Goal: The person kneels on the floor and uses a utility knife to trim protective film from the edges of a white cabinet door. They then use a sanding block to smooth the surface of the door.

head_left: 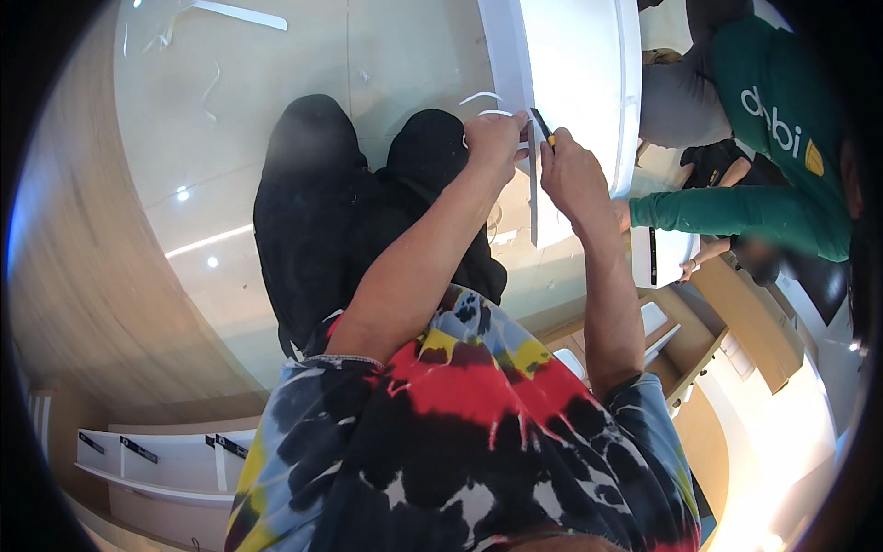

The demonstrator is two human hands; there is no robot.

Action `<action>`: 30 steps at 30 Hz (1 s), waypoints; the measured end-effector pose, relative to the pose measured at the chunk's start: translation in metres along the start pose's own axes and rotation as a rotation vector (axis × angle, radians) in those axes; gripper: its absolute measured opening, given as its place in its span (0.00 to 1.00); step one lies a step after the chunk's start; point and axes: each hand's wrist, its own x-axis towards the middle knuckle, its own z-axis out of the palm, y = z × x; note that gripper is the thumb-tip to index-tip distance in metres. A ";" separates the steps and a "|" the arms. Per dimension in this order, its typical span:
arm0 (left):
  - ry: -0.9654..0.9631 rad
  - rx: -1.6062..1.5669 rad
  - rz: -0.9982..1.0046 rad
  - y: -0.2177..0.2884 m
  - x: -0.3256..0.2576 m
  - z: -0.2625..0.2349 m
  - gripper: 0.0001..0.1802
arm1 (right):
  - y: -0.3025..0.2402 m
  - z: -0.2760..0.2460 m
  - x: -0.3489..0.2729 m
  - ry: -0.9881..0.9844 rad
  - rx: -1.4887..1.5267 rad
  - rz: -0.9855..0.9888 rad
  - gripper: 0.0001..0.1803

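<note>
Along the left edge of the panel (587, 83), the hands sit close together; the left hand (494, 143) is closed on a strip (497, 113), the right hand (575, 179) wrapped around a cutter (543, 127), blade pointing forward; both forearms reach ahead, converging; the strip is thin, white and curled, the panel white.

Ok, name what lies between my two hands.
In the head view, the white panel's grey edge and the dark cutter blade lie between left hand and right hand.
</note>
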 end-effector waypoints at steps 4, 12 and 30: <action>0.009 0.062 0.021 -0.010 -0.002 0.000 0.06 | -0.001 0.006 0.003 0.029 0.001 -0.035 0.14; 0.041 0.043 0.049 -0.004 0.000 0.001 0.06 | 0.004 0.010 0.001 0.032 -0.020 -0.044 0.14; 0.042 0.236 0.052 -0.033 0.006 -0.017 0.06 | 0.007 0.021 -0.002 0.085 0.076 -0.095 0.13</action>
